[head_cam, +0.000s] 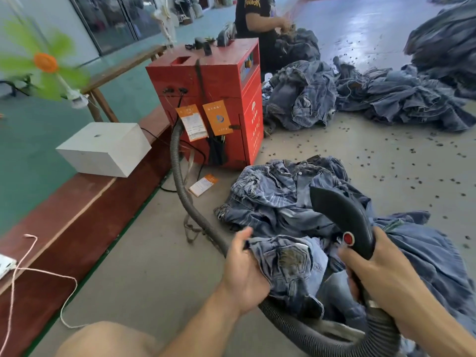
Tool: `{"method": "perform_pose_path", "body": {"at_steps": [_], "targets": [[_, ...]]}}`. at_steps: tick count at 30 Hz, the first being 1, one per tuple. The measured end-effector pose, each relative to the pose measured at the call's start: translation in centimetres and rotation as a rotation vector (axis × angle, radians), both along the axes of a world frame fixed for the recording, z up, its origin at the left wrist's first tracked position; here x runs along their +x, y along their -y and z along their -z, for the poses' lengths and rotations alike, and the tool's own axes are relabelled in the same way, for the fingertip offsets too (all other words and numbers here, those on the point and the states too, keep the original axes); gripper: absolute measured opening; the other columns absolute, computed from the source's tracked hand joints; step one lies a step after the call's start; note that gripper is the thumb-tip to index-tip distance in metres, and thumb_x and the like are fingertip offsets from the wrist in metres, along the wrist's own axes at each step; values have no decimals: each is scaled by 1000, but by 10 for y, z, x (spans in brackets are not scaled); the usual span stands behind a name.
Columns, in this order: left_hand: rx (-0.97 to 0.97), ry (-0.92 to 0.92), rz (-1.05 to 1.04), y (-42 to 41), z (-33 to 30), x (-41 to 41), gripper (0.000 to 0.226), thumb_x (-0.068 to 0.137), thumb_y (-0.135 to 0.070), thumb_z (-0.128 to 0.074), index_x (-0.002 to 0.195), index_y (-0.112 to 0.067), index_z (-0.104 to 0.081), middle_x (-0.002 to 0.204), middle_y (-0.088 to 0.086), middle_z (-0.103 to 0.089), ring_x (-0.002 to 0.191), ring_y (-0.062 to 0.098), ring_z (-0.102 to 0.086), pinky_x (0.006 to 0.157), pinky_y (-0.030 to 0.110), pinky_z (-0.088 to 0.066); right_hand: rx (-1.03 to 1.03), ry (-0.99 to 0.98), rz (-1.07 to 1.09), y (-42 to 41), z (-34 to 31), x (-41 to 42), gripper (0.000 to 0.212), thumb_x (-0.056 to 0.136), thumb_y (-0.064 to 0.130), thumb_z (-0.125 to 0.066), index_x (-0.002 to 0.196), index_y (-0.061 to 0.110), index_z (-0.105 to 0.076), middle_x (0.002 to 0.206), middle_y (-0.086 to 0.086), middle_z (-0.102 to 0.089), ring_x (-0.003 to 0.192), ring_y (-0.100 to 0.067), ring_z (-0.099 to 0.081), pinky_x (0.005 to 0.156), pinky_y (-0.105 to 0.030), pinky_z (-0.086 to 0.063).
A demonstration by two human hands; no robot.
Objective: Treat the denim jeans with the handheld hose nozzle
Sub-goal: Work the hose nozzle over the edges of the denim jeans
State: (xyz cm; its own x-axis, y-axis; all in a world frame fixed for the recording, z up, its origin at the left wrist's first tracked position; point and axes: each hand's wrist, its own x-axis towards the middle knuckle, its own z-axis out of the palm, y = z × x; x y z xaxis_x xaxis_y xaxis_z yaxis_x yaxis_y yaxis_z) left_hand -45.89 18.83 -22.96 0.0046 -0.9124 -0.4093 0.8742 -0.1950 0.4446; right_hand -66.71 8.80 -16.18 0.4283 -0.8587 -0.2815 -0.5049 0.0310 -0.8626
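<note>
The right hand (381, 269) is clenched around the handle of the black nozzle (342, 217), thumb just beside its red button (348, 238); the nozzle head rises up and away from that hand, over the jeans (286, 264). The left hand (244, 269) grips a bunched fold of the same jeans, which lie on the floor between the two hands and spread beyond the right hand. A grey ribbed hose (180, 181) leaves the nozzle below the right wrist, passes under the left forearm and runs to the red machine (221, 99) well ahead of the left hand. More denim piles (386, 96) lie far beyond the right hand
</note>
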Motion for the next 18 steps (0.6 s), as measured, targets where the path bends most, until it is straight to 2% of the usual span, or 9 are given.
{"method": "perform_pose_path", "body": {"at_steps": [1, 2, 5, 7, 10, 12, 13, 15, 18], "targets": [[92, -148, -59, 3, 1, -1, 77, 100, -57, -42, 141, 7, -56, 145, 30, -55, 133, 43, -55, 120, 54, -34, 13, -9, -16, -3, -2, -1, 22, 98, 26, -67, 96, 18, -47, 54, -18, -63, 40, -30, -57, 42, -37, -48], [175, -201, -97, 6, 4, 1, 73, 102, -56, -39, 134, 6, -63, 138, 29, -61, 125, 42, -61, 115, 53, -41, 28, -13, -37, -5, -4, -1, 22, 97, 26, -67, 96, 17, -47, 54, -19, -63, 41, -31, -57, 43, -37, -48], [314, -48, -78, 7, 9, 10, 45, 100, -24, -42, 103, 8, -75, 108, 25, -74, 91, 37, -74, 89, 46, -59, 61, -32, -109, -10, -3, 1, 21, 97, 26, -67, 99, 18, -48, 54, -18, -64, 40, -29, -57, 43, -32, -46], [340, 81, -24, 6, 13, 15, 41, 98, -17, -43, 92, 4, -77, 100, 23, -75, 84, 35, -74, 80, 44, -62, 55, -78, -159, -13, 0, 3, 22, 95, 28, -68, 100, 19, -49, 55, -16, -66, 43, -27, -60, 47, -28, -47], [361, 362, -61, 9, 18, 18, 26, 95, 6, -47, 97, 3, -72, 101, 23, -72, 92, 36, -71, 91, 50, -60, 45, -124, -176, -15, 3, 5, 23, 93, 31, -71, 100, 19, -53, 59, -13, -68, 45, -21, -62, 46, -21, -44], [313, 464, -126, 12, 19, 18, 36, 87, 22, -46, 97, 2, -74, 99, 21, -74, 92, 34, -71, 90, 44, -60, 48, -125, -194, -14, 2, 6, 25, 94, 35, -69, 101, 19, -52, 64, -15, -69, 48, -22, -62, 52, -30, -47], [281, 437, -128, 12, 20, 18, 40, 84, 25, -45, 96, 3, -76, 100, 23, -72, 93, 35, -68, 92, 42, -58, 55, -118, -207, -14, 1, 7, 25, 96, 37, -67, 101, 18, -51, 65, -16, -68, 48, -24, -62, 53, -34, -48], [224, 307, -89, 11, 16, 19, 32, 85, 16, -47, 106, 12, -71, 110, 28, -62, 99, 39, -58, 99, 46, -49, 95, -88, -229, -15, -2, 10, 25, 98, 36, -65, 102, 18, -49, 66, -22, -67, 47, -27, -61, 51, -37, -48], [226, 104, -31, 13, 10, 19, 42, 97, -26, -57, 115, 8, -73, 118, 28, -69, 102, 40, -70, 95, 46, -57, 103, -82, -250, -18, 0, 13, 24, 97, 34, -68, 101, 18, -51, 70, -23, -62, 49, -23, -55, 54, -35, -44]]}}
